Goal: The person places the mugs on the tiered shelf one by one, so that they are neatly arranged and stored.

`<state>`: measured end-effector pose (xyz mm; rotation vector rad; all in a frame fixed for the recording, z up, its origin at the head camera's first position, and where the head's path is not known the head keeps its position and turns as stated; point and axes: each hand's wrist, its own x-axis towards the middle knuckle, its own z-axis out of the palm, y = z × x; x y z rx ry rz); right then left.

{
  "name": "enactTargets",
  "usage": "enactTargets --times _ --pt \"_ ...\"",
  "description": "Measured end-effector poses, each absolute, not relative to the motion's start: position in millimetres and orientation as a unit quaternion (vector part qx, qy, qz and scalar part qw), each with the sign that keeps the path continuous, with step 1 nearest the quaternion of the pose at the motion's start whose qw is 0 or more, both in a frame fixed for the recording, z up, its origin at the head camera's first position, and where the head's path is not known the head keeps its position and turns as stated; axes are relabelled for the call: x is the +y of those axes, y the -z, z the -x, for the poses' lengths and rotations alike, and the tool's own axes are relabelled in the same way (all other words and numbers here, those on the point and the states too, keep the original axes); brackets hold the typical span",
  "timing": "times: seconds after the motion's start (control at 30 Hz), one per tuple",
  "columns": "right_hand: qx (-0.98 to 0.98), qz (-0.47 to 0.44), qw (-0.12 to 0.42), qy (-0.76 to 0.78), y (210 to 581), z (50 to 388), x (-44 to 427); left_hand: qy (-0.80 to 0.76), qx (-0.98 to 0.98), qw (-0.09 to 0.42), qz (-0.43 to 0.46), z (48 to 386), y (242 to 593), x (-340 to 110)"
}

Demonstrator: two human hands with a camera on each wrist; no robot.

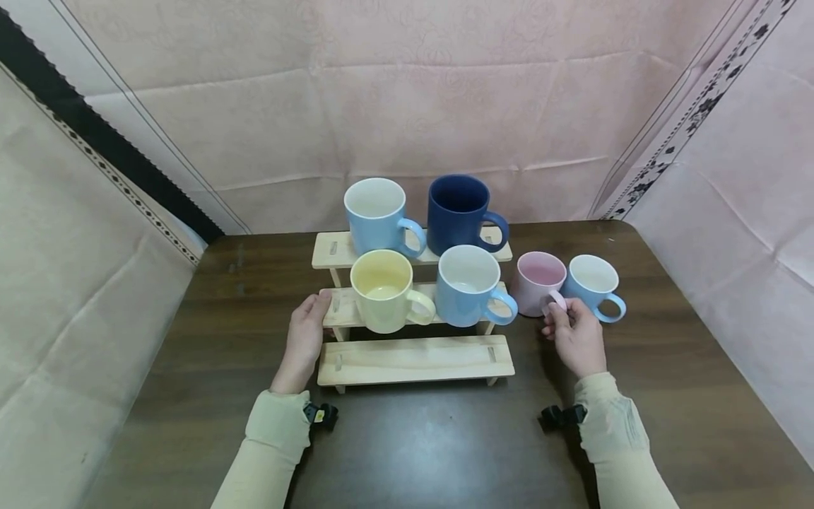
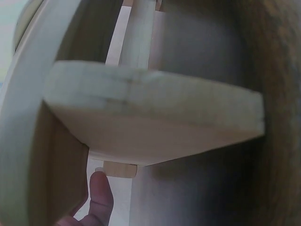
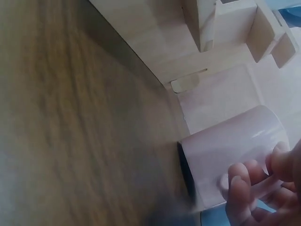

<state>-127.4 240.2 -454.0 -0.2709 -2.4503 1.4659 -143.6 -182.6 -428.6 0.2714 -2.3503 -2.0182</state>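
Note:
My right hand (image 1: 577,339) pinches the handle of a small pink mug (image 1: 529,293) at the right of a three-tier wooden rack (image 1: 413,359). In the right wrist view, thumb and fingers close round that handle; whether the mug's base touches the table I cannot tell. My left hand (image 1: 304,343) holds the left end of the rack's middle tier. The left wrist view shows one fingertip behind the wood, the other fingers mostly hidden. On the middle tier stand a yellow mug (image 1: 380,300) and a light blue mug (image 1: 464,297).
The top tier carries a larger light blue mug (image 1: 374,223) and a dark blue mug (image 1: 454,212). Right beside the pink mug stands a small light blue mug (image 1: 585,283) on the brown table (image 1: 420,452). Pale cloth (image 1: 413,106) hangs behind and at both sides.

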Motion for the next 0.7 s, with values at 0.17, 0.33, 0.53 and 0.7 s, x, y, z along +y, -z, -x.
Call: enactTargets --times 0.17,0.33,0.53,0.7 --pt "-0.865 0.092 0.150 -0.470 450 119 241 0.648 -0.757 0.016 -0.086 143 429 -183" --pt "-0.891 0.093 0.178 -0.408 449 112 242 0.651 -0.754 0.010 -0.085 143 428 -183" --pt "-0.891 0.093 0.211 -0.391 447 101 242 0.651 -0.754 0.008 -0.085 143 428 -183" --pt "-0.874 0.087 0.262 -0.400 440 88 244 0.648 -0.757 0.008 -0.084 143 428 -183"
